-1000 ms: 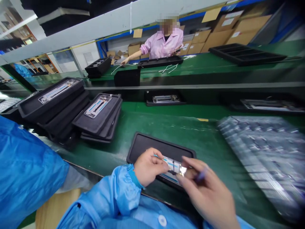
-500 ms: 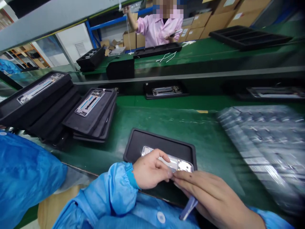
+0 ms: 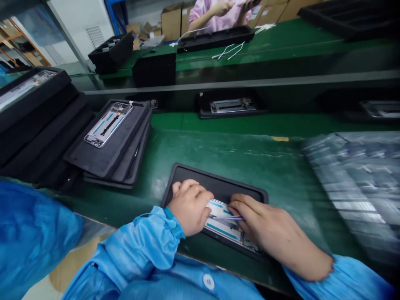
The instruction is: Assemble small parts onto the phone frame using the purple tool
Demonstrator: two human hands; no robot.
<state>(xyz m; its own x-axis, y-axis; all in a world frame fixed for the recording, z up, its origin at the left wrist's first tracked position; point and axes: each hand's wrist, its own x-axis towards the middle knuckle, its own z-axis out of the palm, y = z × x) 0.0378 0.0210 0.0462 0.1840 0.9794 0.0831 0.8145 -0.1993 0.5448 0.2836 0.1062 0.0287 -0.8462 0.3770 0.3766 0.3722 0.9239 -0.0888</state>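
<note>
A phone frame (image 3: 223,221) with white and teal strips lies in a black tray (image 3: 218,183) on the green bench in front of me. My left hand (image 3: 190,206) rests curled on the frame's left end, fingers pressed together on it. My right hand (image 3: 265,227) lies over the frame's right part, its fingertips pinching a thin light strip (image 3: 229,217) against the frame. Both wrists come out of blue sleeves.
A stack of black trays (image 3: 115,146) with another phone frame (image 3: 108,124) on top stands at the left, beside a taller stack (image 3: 28,112). A clear blister sheet (image 3: 359,183) lies at the right. More trays ride the conveyor (image 3: 233,106). A person in pink (image 3: 218,10) works across the line.
The frame, held tilted above the tray before, now lies flat in it. Both hands have come down onto it. The blue tool seen under my right hand no longer shows.
</note>
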